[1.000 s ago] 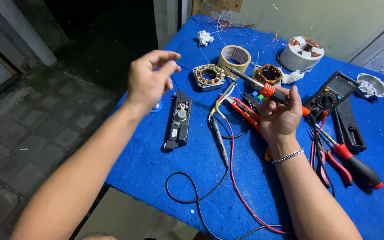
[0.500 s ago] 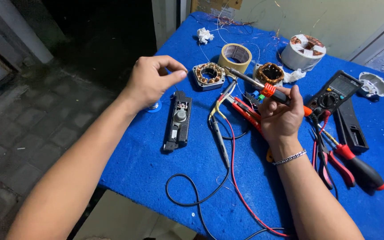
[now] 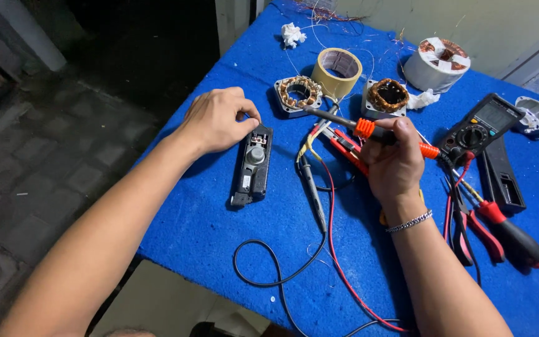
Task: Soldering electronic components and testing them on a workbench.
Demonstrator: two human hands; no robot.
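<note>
- Black cable [image 3: 282, 274] loops near the table [image 3: 219, 237] edge at 6 o'clock.
- Right hand [image 3: 394, 165], fingers closed around the soldering iron [image 3: 369, 131], tip toward 10 o'clock.
- Left hand [image 3: 219, 118], fingers curled, touches the black module [image 3: 252, 165] top; blue felt lies open beside it.
- Tape roll [image 3: 338, 70] sits at 12 o'clock.

blue table [image 3: 219, 237] | on it: tape roll [image 3: 337, 72], multimeter [image 3: 483, 122], black module [image 3: 252, 165], pliers [image 3: 469, 228]

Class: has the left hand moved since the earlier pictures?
Yes. The left hand has come down from mid-air onto the top end of the black module on the blue table.
</note>
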